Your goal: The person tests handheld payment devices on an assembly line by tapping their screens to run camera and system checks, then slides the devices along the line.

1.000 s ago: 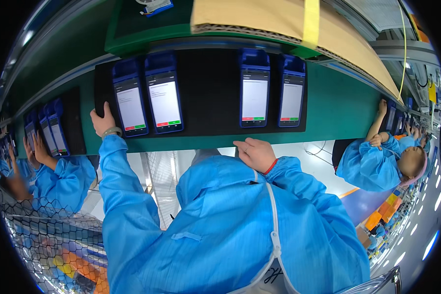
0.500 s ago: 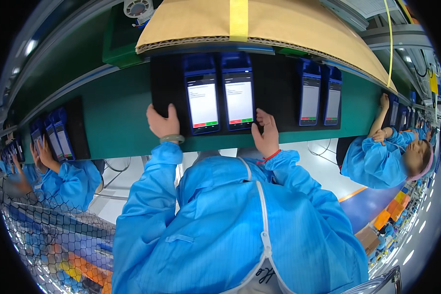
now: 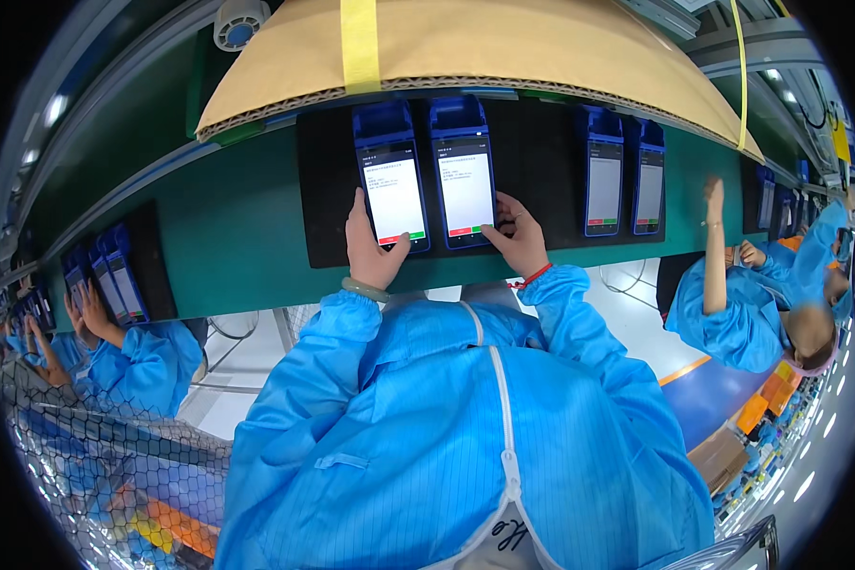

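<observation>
Left blue terminal (image 3: 392, 190) and neighbouring blue terminal (image 3: 463, 190), on the counter's (image 3: 237, 218) black mat (image 3: 534, 161), are thumbed low on-screen by left hand (image 3: 372, 251) and right hand (image 3: 522, 245), both grips loosely spread, handling apparently under way here, right-side terminal pair (image 3: 603, 185) left untouched.

Person's left hand (image 3: 374, 251) is at the first terminal's (image 3: 395, 190) near-left corner, right hand (image 3: 522, 242) at the second terminal's (image 3: 466, 190) near-right corner; both units side by side between hands. Right of right hand: third terminal (image 3: 603, 185), then fourth terminal (image 3: 648, 185). All four on one mat (image 3: 327, 190), mat on bench (image 3: 228, 228). Cardboard (image 3: 513, 57) beyond both hands.
</observation>
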Demonstrator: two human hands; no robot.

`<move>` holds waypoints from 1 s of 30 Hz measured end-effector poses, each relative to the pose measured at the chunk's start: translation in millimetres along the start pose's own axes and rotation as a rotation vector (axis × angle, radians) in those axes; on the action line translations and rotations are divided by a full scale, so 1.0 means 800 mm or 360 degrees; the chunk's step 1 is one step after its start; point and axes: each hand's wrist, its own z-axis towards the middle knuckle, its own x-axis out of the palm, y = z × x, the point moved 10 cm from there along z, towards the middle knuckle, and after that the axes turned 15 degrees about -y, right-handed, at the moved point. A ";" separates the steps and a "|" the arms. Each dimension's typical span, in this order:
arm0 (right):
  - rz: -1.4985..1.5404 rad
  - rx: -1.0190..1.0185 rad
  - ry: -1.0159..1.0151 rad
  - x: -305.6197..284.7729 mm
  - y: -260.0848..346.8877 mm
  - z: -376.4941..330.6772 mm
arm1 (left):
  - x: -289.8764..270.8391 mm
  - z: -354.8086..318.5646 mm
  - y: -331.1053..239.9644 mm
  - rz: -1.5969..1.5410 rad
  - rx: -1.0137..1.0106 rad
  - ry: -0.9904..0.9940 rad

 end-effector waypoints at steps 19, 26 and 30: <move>0.0338 0.0052 -0.0119 -0.023 -0.051 0.001 | -0.254 0.044 0.173 0.0473 -0.0438 -0.1267; 0.0399 0.0182 -0.0105 -0.019 -0.077 0.013 | -0.400 0.028 0.241 0.2245 -0.0588 -0.1346; 0.0319 0.0150 -0.0150 -0.022 -0.059 0.000 | -0.405 0.083 0.280 0.2798 -0.0073 -0.0606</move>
